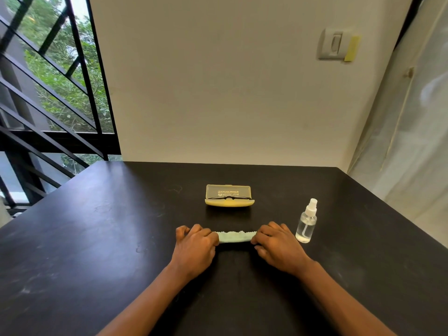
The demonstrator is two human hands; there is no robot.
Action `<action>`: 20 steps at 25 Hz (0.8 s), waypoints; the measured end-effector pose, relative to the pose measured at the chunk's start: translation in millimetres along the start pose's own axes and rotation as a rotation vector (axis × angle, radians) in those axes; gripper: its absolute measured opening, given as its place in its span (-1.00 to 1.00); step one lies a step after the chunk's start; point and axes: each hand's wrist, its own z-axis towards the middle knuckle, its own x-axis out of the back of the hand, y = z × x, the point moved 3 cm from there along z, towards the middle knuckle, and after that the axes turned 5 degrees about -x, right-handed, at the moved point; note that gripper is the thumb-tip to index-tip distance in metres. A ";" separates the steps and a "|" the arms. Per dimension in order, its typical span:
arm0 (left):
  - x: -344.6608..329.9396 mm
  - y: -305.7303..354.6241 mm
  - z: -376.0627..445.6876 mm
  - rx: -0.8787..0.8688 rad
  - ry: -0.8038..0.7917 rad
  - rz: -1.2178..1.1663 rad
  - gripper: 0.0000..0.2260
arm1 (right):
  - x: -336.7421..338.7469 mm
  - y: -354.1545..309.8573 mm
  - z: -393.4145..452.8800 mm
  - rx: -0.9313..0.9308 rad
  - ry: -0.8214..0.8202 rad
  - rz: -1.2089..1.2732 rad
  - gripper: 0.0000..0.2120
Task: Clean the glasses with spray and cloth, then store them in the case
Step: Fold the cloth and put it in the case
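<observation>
Your left hand (194, 246) and right hand (278, 246) rest on the black table (97, 238), a little in from its near edge and about midway between its left and right edges. Each hand has its fingers curled round one end of the pale green cloth (234, 236), which lies folded into a narrow strip stretched between them.

Beyond the cloth, toward the far edge, the yellow case (229, 195) stands open with its lid raised, and the dark-framed glasses (229, 197) lie inside it. The clear spray bottle (307, 221) stands upright just beside your right hand, on the side toward the table's right edge.

On the wall past the far edge you have a light switch (335, 44).
</observation>
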 end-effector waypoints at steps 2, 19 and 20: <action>1.1 0.5 0.5 0.015 0.007 -0.044 -0.85 | 0.8 1.3 2.0 -0.041 0.004 0.050 -0.76; -6.8 -20.7 15.3 0.363 -0.060 -0.497 -0.90 | -2.7 17.3 19.7 -0.477 -0.270 0.562 -0.84; -7.2 -21.3 16.7 0.380 -0.061 -0.495 -0.91 | -3.5 18.5 20.3 -0.512 -0.266 0.605 -0.89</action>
